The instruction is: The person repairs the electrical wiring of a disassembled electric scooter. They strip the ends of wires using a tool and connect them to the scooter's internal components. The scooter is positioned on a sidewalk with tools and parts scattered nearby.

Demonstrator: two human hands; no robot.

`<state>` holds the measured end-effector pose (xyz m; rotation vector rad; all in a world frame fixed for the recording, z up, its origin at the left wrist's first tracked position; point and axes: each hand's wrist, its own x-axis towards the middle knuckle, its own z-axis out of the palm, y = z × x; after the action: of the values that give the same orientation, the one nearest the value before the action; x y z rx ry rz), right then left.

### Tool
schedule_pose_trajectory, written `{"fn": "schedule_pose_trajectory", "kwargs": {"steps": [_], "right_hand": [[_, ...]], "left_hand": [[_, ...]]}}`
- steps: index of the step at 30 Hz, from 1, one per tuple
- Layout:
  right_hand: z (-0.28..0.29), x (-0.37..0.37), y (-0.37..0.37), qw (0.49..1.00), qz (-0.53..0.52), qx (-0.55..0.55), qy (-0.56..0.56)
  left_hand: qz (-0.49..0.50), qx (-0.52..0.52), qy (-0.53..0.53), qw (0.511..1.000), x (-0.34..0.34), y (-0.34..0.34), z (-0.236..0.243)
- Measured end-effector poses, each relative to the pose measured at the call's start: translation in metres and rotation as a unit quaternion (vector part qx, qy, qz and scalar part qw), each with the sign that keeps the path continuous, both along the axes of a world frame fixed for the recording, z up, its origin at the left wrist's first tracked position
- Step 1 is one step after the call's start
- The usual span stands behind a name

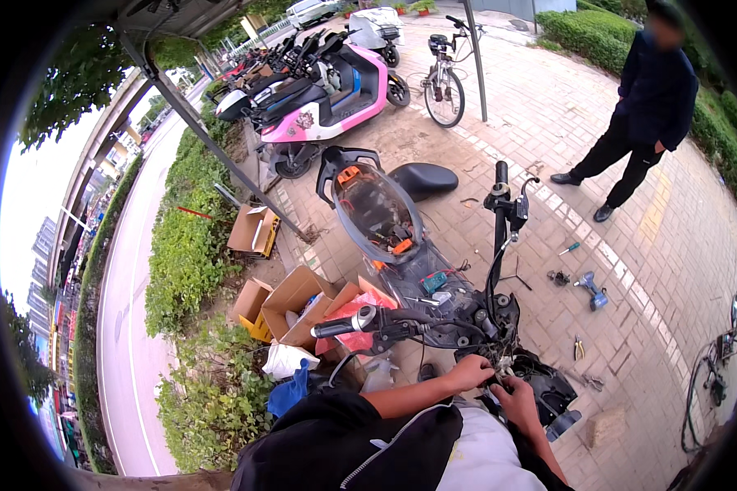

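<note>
A partly stripped electric scooter stands in front of me, its handlebar [499,209] turned so that one grip points away and the other grip [344,326] lies to the left. At the exposed front end, my left hand [472,373] and my right hand [516,401] are close together among wiring [504,366]. Both have bent, closed fingers; what lies between them is too small to make out. Dark front parts [549,389] sit just right of my right hand. On the footboard rests a teal meter-like device [434,281].
A blue cordless drill [591,292], a screwdriver [570,248] and pliers [579,348] lie on the paving to the right. Open cardboard boxes [291,299] stand left. The removed seat [424,180] is beyond the open scooter body. A person [651,106] stands at far right.
</note>
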<state>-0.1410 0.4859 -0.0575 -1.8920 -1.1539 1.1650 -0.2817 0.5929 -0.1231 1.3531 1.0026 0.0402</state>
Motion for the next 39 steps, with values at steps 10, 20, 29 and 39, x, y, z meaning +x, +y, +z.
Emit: {"fn": "schedule_pose_trajectory", "kwargs": {"steps": [10, 20, 29, 39], "right_hand": [[-0.009, 0.017, -0.001, 0.993, -0.018, -0.048, 0.107], [-0.019, 0.024, 0.011, 0.993, 0.078, 0.006, 0.091], [-0.04, 0.022, 0.021, 0.978, 0.201, -0.028, -0.043], [0.039, -0.01, 0.016, 0.936, 0.239, 0.257, -0.031]], "left_hand": [[-0.019, -0.014, -0.009, 1.0, 0.012, 0.005, -0.011], [0.091, -0.203, -0.134, 0.966, 0.013, -0.001, -0.026], [0.086, -0.011, -0.003, 0.996, 0.009, -0.012, -0.012], [0.261, -0.319, -0.142, 0.9, -0.006, -0.007, -0.033]]}}
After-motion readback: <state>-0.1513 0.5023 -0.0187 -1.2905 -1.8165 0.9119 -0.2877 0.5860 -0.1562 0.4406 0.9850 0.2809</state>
